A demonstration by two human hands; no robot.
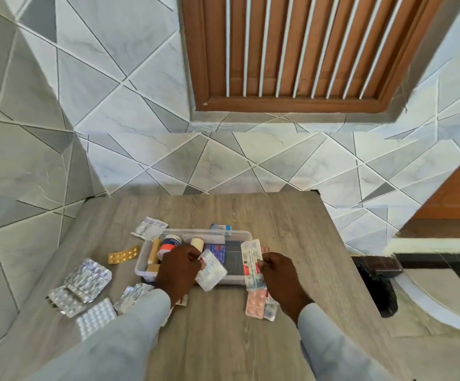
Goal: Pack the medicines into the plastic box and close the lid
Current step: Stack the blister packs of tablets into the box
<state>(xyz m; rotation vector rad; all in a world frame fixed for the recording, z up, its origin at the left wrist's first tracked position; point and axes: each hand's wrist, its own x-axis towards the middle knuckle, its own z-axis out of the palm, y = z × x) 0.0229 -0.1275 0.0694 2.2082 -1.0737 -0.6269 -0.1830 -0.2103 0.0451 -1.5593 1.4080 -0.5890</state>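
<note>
A clear plastic box (239, 234) stands open on the wooden table (223, 334). Inside it are a round tub (171, 241), a white roll (197, 243) and a blue pack (215, 251). My left hand (178, 270) pinches a white blister strip (211, 270) over the box's front edge. My right hand (279, 276) grips a long white and red strip (253, 264) at the box's right end. No lid is in view.
Loose medicines lie around the box: silver blister sheets (87, 280) and a white one (96, 317) at left, an orange strip (123, 254), sachets (149, 227) behind, a pink strip (255, 302) under my right hand. A tiled wall stands behind; the table's right edge drops to the floor.
</note>
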